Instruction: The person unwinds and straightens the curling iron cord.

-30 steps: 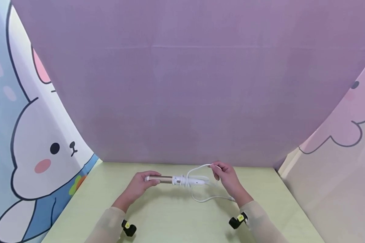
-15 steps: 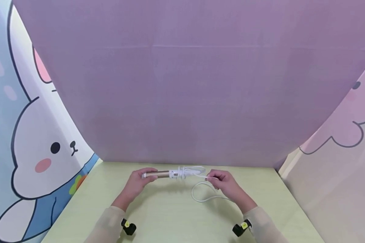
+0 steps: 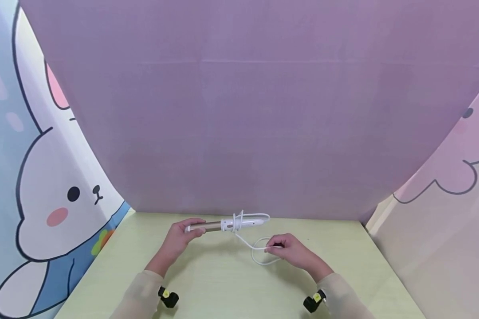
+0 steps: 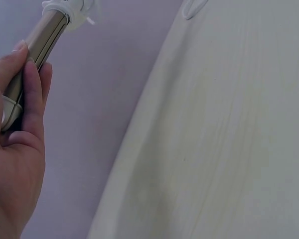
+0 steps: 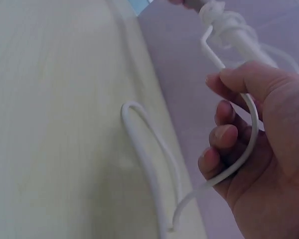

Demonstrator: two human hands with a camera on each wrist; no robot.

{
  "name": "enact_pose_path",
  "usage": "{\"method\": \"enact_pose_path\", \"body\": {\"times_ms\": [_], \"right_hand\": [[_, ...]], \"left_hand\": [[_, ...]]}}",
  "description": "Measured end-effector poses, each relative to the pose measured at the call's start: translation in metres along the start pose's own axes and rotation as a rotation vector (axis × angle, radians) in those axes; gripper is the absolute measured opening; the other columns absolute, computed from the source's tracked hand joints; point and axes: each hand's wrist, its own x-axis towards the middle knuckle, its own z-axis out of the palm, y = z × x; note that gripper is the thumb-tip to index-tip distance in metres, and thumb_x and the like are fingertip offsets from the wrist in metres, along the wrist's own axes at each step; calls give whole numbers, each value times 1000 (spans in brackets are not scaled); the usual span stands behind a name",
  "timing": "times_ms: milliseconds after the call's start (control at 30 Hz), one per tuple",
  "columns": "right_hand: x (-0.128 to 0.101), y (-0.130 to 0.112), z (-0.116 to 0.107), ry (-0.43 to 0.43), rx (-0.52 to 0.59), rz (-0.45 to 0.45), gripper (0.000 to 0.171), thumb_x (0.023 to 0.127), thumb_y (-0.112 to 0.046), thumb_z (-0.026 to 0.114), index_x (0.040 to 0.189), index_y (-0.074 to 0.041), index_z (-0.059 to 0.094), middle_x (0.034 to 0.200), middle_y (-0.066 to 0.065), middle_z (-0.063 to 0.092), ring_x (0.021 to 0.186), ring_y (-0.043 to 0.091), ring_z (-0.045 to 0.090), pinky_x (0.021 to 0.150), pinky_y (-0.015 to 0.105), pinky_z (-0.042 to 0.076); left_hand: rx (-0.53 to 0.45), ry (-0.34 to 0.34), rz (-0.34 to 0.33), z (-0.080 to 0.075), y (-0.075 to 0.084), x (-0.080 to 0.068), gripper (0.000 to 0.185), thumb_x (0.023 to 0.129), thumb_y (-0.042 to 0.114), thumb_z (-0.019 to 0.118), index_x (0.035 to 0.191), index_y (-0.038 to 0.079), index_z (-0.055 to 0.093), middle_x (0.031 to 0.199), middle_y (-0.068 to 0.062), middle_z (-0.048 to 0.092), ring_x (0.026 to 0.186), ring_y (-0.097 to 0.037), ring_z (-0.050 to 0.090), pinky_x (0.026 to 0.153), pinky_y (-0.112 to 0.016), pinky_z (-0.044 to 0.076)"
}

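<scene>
Cord [image 3: 259, 250] is partly wrapping the curling iron [image 3: 227, 224]; left hand [image 3: 178, 239] gripping barrel, right hand [image 3: 289, 251] pinching the loose remainder.

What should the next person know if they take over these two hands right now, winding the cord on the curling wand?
Left hand: grips the gold metal barrel end of the slim white-handled curling wand, held level above the pale green table.
Right hand: low, in front of the wand, fingers curled round the thin white power cord.
Done: a few turns of cord sit wrapped round the white handle near the barrel.
Left: a slack loop of cord hangs from the handle to the right hand and lies on the table; it probably needs winding on. The plug is not visible.
</scene>
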Motion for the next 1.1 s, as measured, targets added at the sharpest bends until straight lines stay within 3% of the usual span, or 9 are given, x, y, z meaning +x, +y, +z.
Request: {"method": "enact_pose_path", "body": {"times_ms": [300,533,700,933,1100], "right_hand": [[3,25,0,56,-28,80,17,104,-15,78,105,1,80,82,-2,61,72,8,52,65,22,46],[5,42,1,42,-89,75,4,100,-10,82,99,-6,80,84,-3,65,76,8,55,71,22,47],[3,40,2,14,-137,68,6,100,-13,83,104,-10,80,91,-1,71,84,12,62,76,24,53],[10,33,7,109,-129,46,24,102,-15,82,119,0,75,104,4,74,96,17,67,85,29,56],[23,31,19,176,-91,-14,26,102,-11,80,122,5,73,115,17,77,103,28,72,88,30,57]], "left_hand": [[-25,-16,17,-2,0,-2,35,96,21,89,129,10,82,133,-12,73,101,-18,69,93,-45,59],[-28,-33,22,-2,3,-3,35,97,18,87,131,7,80,128,-11,74,101,-18,69,93,-41,59],[-24,-61,27,-1,6,-5,36,99,18,85,132,4,78,126,-16,74,102,-17,68,93,-38,58],[-19,-68,23,-1,2,-4,36,97,18,88,130,7,80,126,-13,75,102,-19,68,93,-42,59],[-14,-73,15,0,3,-5,35,97,21,88,129,10,81,126,-11,75,99,-20,64,89,-41,57]]}}
